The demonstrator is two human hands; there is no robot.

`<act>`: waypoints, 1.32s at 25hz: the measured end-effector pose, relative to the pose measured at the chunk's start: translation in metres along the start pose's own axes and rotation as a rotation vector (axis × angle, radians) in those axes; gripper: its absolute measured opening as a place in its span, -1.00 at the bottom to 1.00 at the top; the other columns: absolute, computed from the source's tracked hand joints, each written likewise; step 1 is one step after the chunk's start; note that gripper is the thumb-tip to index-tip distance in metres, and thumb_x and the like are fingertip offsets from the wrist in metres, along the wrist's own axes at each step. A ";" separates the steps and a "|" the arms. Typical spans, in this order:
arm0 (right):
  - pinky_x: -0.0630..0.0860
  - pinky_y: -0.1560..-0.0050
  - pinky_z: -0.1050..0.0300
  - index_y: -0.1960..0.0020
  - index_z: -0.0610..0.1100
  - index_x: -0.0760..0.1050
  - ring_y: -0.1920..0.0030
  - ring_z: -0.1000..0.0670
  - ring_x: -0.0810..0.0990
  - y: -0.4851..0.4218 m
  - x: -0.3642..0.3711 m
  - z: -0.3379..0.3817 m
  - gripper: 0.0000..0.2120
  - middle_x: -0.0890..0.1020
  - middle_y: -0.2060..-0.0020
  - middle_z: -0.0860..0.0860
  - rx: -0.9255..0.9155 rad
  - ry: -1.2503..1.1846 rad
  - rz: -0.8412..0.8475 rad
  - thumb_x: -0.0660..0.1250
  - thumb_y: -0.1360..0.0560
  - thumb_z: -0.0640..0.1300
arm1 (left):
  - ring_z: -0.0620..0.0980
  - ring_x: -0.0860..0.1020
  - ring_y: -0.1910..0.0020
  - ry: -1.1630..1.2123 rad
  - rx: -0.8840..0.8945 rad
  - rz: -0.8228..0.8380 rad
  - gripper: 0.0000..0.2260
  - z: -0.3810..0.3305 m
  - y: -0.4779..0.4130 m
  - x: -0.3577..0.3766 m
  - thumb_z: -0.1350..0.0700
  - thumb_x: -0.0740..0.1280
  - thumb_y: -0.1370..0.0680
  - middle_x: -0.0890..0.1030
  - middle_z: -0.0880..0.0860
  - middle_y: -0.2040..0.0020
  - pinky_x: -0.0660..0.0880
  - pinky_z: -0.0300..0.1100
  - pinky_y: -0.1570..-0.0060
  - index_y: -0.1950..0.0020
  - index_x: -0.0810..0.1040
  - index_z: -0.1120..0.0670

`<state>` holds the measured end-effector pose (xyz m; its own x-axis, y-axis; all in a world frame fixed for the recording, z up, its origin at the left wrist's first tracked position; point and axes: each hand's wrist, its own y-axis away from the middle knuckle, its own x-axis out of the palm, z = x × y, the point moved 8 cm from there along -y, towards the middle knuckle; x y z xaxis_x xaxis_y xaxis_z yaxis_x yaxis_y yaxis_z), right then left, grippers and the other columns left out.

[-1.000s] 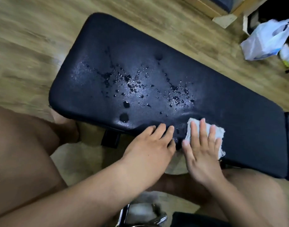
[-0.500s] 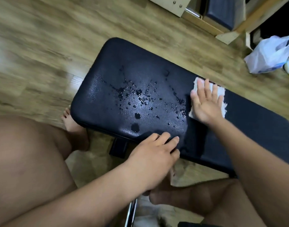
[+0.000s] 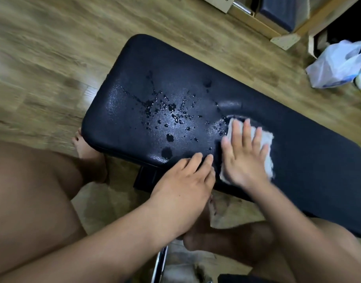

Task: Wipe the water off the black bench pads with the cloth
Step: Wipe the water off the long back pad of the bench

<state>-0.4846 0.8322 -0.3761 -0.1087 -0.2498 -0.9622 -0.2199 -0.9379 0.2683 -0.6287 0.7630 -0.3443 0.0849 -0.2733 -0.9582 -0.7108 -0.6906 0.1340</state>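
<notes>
Your right hand [image 3: 245,158] lies flat, fingers spread, pressing the white cloth [image 3: 265,148] onto the black bench pad [image 3: 310,160]. Your left hand [image 3: 185,180] rests open on the pad's near edge (just beside the right). Water drops [image 3: 169,119] bead left of the cloth.

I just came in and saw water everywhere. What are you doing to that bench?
A person is wiping water off a black bench pad. The right hand presses a white cloth flat on the pad, and the left hand rests on its near edge. Many water drops lie left of the cloth, not yet wiped.
</notes>
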 end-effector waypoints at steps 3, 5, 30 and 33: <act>-0.27 -0.47 -0.28 -0.56 0.13 -0.21 -0.54 -0.14 -0.30 -0.095 -0.022 0.001 -0.41 -0.21 -0.57 0.06 0.032 -0.017 0.028 -0.18 -0.59 0.26 | 0.21 0.35 -0.42 -0.034 0.004 -0.001 -0.39 0.003 0.000 -0.010 0.12 -0.11 -0.46 0.33 0.21 -0.50 0.40 0.01 -0.27 -0.45 0.38 0.18; -0.28 -0.46 -0.30 -0.56 0.14 -0.19 -0.54 -0.14 -0.29 -0.128 -0.031 0.003 -0.41 -0.19 -0.57 0.05 0.065 -0.028 0.053 -0.20 -0.58 0.27 | 0.21 0.19 -0.47 -0.043 0.034 -0.010 -0.49 0.000 -0.002 -0.015 0.12 0.04 -0.56 0.14 0.20 -0.57 0.28 0.01 -0.33 -0.51 0.22 0.18; -0.21 -0.48 -0.29 -0.56 0.17 -0.10 -0.56 -0.11 -0.20 -0.113 -0.030 0.033 -0.50 -0.10 -0.58 0.06 0.022 -0.100 -0.050 -0.17 -0.63 0.07 | 0.13 0.25 -0.35 0.031 -0.056 0.035 -0.54 0.002 -0.009 -0.024 0.13 0.28 -0.51 0.31 0.12 -0.45 0.31 -0.01 -0.23 -0.41 0.36 0.16; -0.15 -0.49 -0.25 -0.56 0.15 -0.11 -0.56 -0.11 -0.16 -0.023 -0.010 0.030 -0.49 -0.09 -0.58 0.05 -0.055 -0.041 -0.111 -0.22 -0.62 0.13 | 0.13 0.26 -0.33 0.052 -0.078 0.045 -0.56 0.001 -0.007 -0.024 0.12 0.24 -0.53 0.34 0.11 -0.42 0.32 0.00 -0.23 -0.41 0.36 0.17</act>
<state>-0.5077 0.8637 -0.3715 -0.1266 -0.1349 -0.9827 -0.1795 -0.9712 0.1564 -0.6261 0.7753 -0.3226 0.0920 -0.3382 -0.9366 -0.6584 -0.7262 0.1976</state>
